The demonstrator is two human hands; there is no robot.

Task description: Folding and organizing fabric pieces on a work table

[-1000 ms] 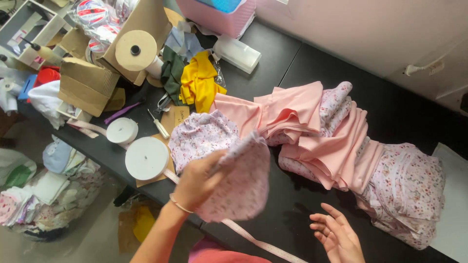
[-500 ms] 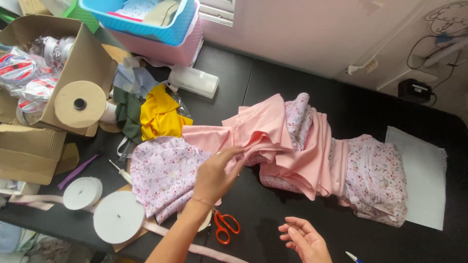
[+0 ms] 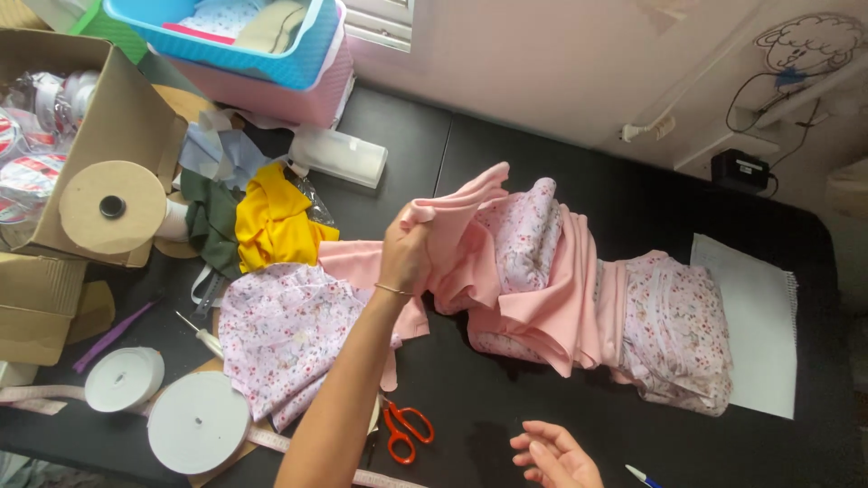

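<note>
Left hand (image 3: 407, 258) lifts crumpled pink fabric (image 3: 452, 217)

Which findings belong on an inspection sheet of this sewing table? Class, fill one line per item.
Surface: black table, crowded on its left side.
Job's things: pink fabric lifted from the pink and floral pile; floral piece lies flat.
Clutter: orange scissors, white tape rolls, yellow cloth, cardboard box, blue basket.
Grippers: left hand fingers clenched on the pink fabric; right hand open, empty.
Cables: wall cable to a black adapter.
Surroundings: pale wall.
</note>
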